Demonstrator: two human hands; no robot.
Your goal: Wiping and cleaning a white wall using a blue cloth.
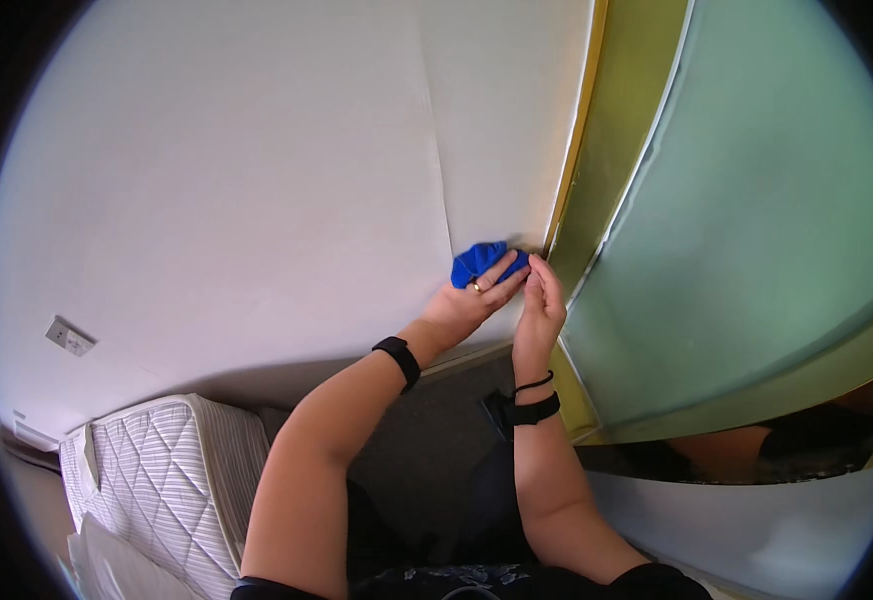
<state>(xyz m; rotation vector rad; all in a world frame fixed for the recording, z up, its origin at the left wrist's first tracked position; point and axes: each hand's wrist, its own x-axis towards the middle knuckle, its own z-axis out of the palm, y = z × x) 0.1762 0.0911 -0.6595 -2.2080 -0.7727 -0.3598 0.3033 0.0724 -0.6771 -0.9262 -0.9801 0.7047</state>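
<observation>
My left hand (469,304), with a ring on one finger, presses a crumpled blue cloth (479,262) against the white wall (256,165), close to the corner. At the right end of the cloth, the thumb and fingertips of my right hand (541,300) come together and appear to pinch its edge. A gold-coloured frame strip (577,142) runs up the corner just beyond my fingers. Beside it stands a pale green frosted panel (766,187), edged with a white bead (643,161). My palms and part of the cloth are hidden.
A striped quilted mattress (159,465) lies at lower left, with a plastic-looking sheet (118,562) by it. Higher on the wall is a socket plate (70,336). Dark floor (436,442) shows between my arms. A glossy dark band (736,446) runs below the panel at right.
</observation>
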